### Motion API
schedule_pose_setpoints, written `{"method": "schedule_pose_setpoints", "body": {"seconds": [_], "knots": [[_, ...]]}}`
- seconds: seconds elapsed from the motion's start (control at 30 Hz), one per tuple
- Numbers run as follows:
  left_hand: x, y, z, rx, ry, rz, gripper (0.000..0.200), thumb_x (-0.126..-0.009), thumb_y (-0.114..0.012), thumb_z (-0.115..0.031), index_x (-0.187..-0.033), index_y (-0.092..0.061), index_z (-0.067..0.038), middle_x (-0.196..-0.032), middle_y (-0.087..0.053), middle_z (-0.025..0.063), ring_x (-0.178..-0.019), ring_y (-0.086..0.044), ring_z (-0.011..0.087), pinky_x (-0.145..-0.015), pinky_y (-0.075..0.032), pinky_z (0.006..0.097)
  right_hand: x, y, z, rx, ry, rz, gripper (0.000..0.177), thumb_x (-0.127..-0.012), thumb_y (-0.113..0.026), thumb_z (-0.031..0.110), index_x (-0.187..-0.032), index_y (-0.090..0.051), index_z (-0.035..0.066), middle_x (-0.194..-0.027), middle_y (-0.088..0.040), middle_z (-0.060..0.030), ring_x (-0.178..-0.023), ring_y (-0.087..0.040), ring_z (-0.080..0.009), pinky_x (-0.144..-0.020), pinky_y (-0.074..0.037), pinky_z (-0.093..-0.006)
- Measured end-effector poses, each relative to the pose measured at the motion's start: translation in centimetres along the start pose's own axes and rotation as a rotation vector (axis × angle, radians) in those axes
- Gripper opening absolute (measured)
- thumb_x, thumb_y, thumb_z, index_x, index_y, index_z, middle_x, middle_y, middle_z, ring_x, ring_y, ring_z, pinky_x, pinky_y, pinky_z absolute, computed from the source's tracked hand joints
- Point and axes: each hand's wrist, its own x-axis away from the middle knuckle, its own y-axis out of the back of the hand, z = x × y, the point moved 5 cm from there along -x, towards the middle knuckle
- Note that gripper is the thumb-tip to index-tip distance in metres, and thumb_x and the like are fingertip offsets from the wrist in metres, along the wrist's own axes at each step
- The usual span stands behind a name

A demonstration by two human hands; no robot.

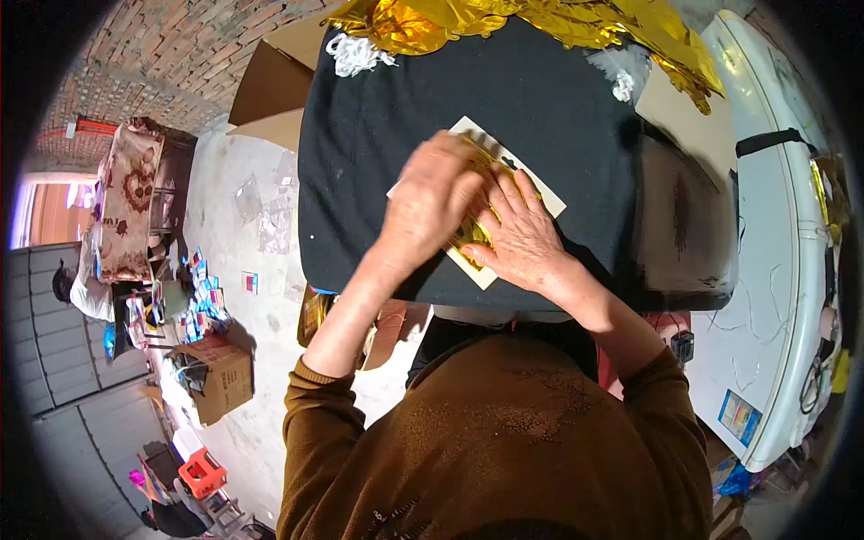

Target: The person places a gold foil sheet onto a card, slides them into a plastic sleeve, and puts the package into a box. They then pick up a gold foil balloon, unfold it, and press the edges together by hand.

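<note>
A cream card (546,200) lies at an angle on the black cloth of the table, with shiny gold foil (474,236) on top of it. My right hand (517,234) rests flat on the foil, its fingers stretched out and slightly apart. Just to the left, my left hand (430,198) is over the card's left side, close to the fingers of my right hand. Motion smears its fingers, and whether they hold anything is hidden. Both hands cover much of the foil and card.
Gold foil sheets (576,22) are heaped along the table's far edge, beside a bundle of white cord (354,56). An open cardboard box (270,85) stands behind left. A white chest-like surface (760,297) is on the right. Another person (90,288) is at far left.
</note>
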Motion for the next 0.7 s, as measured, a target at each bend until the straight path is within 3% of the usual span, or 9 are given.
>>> {"method": "schedule_pose_setpoints", "body": {"seconds": [0.03,0.1,0.13,0.3,0.4,0.5,0.7], "knots": [[0.1,-1.2,-1.3,-0.016,-0.166,0.05,0.049,-0.106,-0.058,-0.033,-0.146,-0.055,-0.005,-0.153,-0.051,0.0195,-0.148,-0.041,0.0383,-0.124,-0.029,0.0525,0.1,0.9,0.2,-0.058,0.04,-0.175,0.084,-0.103,-0.044,0.061,-0.162,-0.029,0.004,-0.168,-0.022,-0.0202,-0.159,-0.007,-0.0349,-0.13,0.001,-0.0504],[0.7,-4.1,-1.6,-0.139,-0.254,-0.02,0.051,-0.102,-0.06,-0.035,-0.144,-0.056,-0.004,-0.151,-0.051,0.0222,-0.145,-0.044,0.0385,-0.121,-0.033,0.0542,0.5,0.7,-0.6,0.028,0.006,-0.022,0.087,-0.101,-0.049,0.061,-0.161,-0.03,0.002,-0.166,-0.025,-0.0229,-0.159,-0.009,-0.0361,-0.13,0.001,-0.0508],[0.9,-4.5,-0.8,-0.144,-0.235,-0.016,0.057,-0.106,-0.051,-0.044,-0.147,-0.053,-0.005,-0.154,-0.048,0.0218,-0.146,-0.041,0.0387,-0.122,-0.029,0.0538,0.3,0.7,-0.3,0.022,0.014,-0.038,0.089,-0.1,-0.05,0.062,-0.161,-0.029,0.001,-0.166,-0.026,-0.0241,-0.159,-0.009,-0.037,-0.129,0.002,-0.0516],[1.2,-5.6,1.8,-0.219,-0.128,-0.027,0.064,-0.108,-0.041,-0.05,-0.155,-0.043,-0.006,-0.157,-0.044,0.0218,-0.15,-0.035,0.0382,-0.126,-0.02,0.0518,-0.1,0.9,0.3,0.043,0.046,-0.13,0.095,-0.098,-0.051,0.066,-0.156,-0.037,-0.008,-0.163,-0.029,-0.0281,-0.159,-0.007,-0.0372,-0.129,0.003,-0.0518],[1.2,-5.7,1.9,-0.201,-0.098,-0.081,0.063,-0.108,-0.042,-0.047,-0.156,-0.042,-0.006,-0.158,-0.043,0.023,-0.151,-0.035,0.0378,-0.126,-0.021,0.0507,-0.1,1.1,0.4,0.052,0.058,-0.115,0.093,-0.099,-0.049,0.066,-0.158,-0.035,-0.004,-0.165,-0.025,-0.0273,-0.16,-0.004,-0.0362,-0.129,0.004,-0.0515],[1.2,-6.0,2.6,-0.206,-0.03,-0.023,0.07,-0.11,-0.025,-0.056,-0.16,-0.036,-0.008,-0.165,-0.034,0.0187,-0.156,-0.025,0.0338,-0.13,-0.017,0.0485,-0.2,1.2,0.6,0.046,0.04,-0.082,0.091,-0.1,-0.047,0.066,-0.16,-0.033,-0.001,-0.167,-0.022,-0.0259,-0.16,-0.003,-0.0353,-0.129,0.004,-0.0515],[1.3,-6.0,2.3,-0.181,-0.064,-0.105,0.062,-0.11,-0.037,-0.048,-0.157,-0.041,-0.007,-0.16,-0.042,0.0205,-0.152,-0.033,0.0358,-0.127,-0.022,0.0494,-0.1,1.4,0.5,0.036,0.035,-0.083,0.09,-0.1,-0.052,0.063,-0.159,-0.033,-0.002,-0.166,-0.021,-0.0278,-0.159,-0.011,-0.0365,-0.129,-0.002,-0.0516]]}}
